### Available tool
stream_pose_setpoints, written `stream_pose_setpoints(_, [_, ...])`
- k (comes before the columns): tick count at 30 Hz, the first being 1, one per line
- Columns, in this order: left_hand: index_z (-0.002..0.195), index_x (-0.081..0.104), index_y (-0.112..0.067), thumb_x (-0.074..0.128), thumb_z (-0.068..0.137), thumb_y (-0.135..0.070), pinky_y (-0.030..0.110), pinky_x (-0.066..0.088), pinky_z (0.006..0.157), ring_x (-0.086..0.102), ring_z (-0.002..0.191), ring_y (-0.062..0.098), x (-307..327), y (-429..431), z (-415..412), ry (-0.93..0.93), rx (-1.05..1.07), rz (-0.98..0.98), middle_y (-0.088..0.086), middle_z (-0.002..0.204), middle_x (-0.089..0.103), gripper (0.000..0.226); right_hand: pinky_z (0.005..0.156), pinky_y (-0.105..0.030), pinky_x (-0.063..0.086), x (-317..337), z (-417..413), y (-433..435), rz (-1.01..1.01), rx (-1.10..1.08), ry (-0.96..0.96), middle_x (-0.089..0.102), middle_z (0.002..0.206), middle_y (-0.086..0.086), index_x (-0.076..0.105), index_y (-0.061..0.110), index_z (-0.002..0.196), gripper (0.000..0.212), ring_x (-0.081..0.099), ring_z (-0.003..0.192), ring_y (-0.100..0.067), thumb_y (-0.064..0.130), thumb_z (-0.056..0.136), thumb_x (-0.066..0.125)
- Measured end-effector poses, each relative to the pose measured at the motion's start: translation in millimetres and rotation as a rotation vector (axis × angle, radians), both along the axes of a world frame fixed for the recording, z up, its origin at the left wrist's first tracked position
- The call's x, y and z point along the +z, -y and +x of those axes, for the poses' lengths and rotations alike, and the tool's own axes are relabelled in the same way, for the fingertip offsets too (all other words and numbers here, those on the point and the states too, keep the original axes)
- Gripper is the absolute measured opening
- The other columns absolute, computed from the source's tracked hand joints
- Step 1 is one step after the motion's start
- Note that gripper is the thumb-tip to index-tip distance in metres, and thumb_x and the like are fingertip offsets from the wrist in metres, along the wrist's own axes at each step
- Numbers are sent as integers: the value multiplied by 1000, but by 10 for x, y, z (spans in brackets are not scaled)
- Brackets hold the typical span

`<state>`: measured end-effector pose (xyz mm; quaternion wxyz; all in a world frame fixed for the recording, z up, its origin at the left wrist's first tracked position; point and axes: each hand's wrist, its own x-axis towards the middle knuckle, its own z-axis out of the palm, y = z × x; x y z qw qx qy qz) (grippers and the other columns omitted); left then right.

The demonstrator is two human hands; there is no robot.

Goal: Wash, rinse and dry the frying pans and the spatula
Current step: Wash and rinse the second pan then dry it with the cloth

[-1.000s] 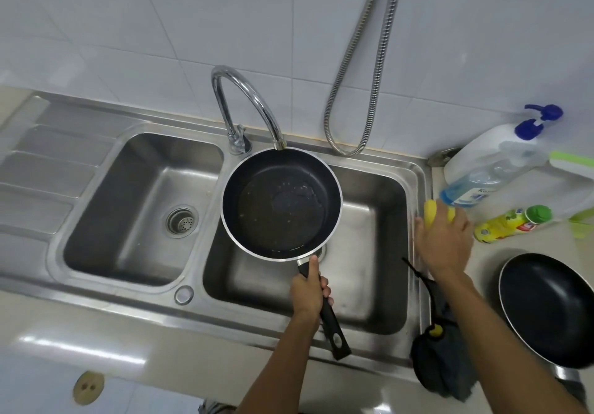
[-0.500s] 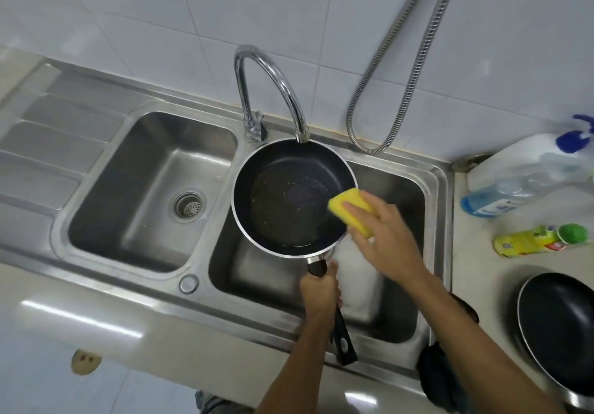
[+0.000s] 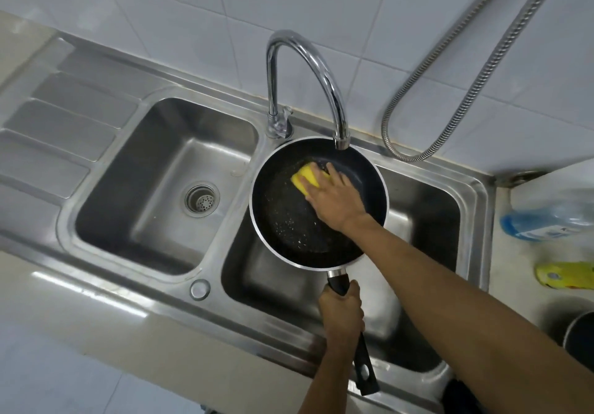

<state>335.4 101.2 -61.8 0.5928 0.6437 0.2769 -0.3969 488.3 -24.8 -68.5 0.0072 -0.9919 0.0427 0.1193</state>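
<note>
Black round non-stick frying pan [image 3: 289,230]: silver rim, floor speckled with pale flecks, long black handle pointing toward person. Pan held over right basin of stainless steel double sink [image 3: 128,285], far rim just under spout of chrome gooseneck tap [image 3: 308,60]. Left hand [image 3: 342,312] wrapped tight round handle, close to pan. Right hand [image 3: 334,198] inside pan, forearm crossing near rim, fingers curled over yellow rectangular sponge [image 3: 305,177], pressing it on far part of floor.

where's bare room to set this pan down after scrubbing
Free: the left basin around its drain, and the ribbed drainboard beside it. Crowded: the right basin, under the pan, the left hand on its handle and the right hand gripping the sponge; the counter holds bottles.
</note>
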Motion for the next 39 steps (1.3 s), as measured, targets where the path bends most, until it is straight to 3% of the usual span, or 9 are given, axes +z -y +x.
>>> stream_pose_setpoints(3, [82,55,-6,64,94,-13,22,37,38,42,36,11,18,-3,-9,-12,0,7,1,50,45,17,124,-55,21,88,-272,265,-29,-87,-70,20,167,-16,27,26,159,55,17,154,-42,36,107,39])
stream_pose_setpoints(6, [84,57,-5,64,94,-11,22,38,38,44,37,11,79,-22,-13,-22,4,13,2,52,46,13,111,-57,43,73,-813,236,-15,-59,-37,41,156,-21,48,17,149,50,39,145,-43,35,104,34])
stream_pose_setpoints(13, [72,57,5,57,91,6,19,33,36,38,33,5,127,-88,-13,31,-48,45,6,49,48,19,110,-50,45,-81,-820,-587,226,74,-31,48,155,-9,54,27,144,49,47,141,-33,44,103,33])
stream_pose_setpoints(18, [93,63,12,61,94,-5,18,38,37,45,35,5,167,-78,-21,26,-50,55,10,58,54,17,125,-54,15,-92,-84,-498,190,-12,-123,8,170,-13,18,26,161,55,8,157,-35,37,108,30])
stream_pose_setpoints(21, [91,62,9,63,92,-7,21,38,37,45,36,7,141,-61,-35,22,-36,68,5,53,50,16,125,-53,12,-37,58,-110,139,-136,-148,0,171,-13,11,26,163,61,3,157,-37,33,107,33])
stream_pose_setpoints(25, [86,60,1,63,91,-6,20,38,37,45,36,6,144,-73,-45,15,-25,53,2,50,48,10,125,-52,21,-69,-406,212,92,-176,-176,3,170,-15,14,23,162,65,11,155,-40,27,103,39])
stream_pose_setpoints(30, [71,54,-1,60,90,4,19,35,37,39,34,4,33,-67,-49,59,-72,53,-2,44,45,21,108,-58,45,-96,-1186,-207,186,-119,-122,30,163,-19,39,20,155,66,35,146,-47,20,89,50])
stream_pose_setpoints(35, [78,57,-12,53,99,2,6,45,52,57,51,-14,-14,-130,-82,113,-217,67,-8,70,56,25,123,-53,20,-68,-596,-813,291,-34,-122,9,171,-8,23,29,160,67,11,156,-36,21,97,45])
stream_pose_setpoints(39, [90,65,0,63,95,-9,13,43,44,54,44,2,63,-99,-58,65,-136,60,14,63,62,11,126,-54,11,-77,202,-478,219,-125,-181,-1,171,-10,14,31,161,69,3,157,-36,21,100,43])
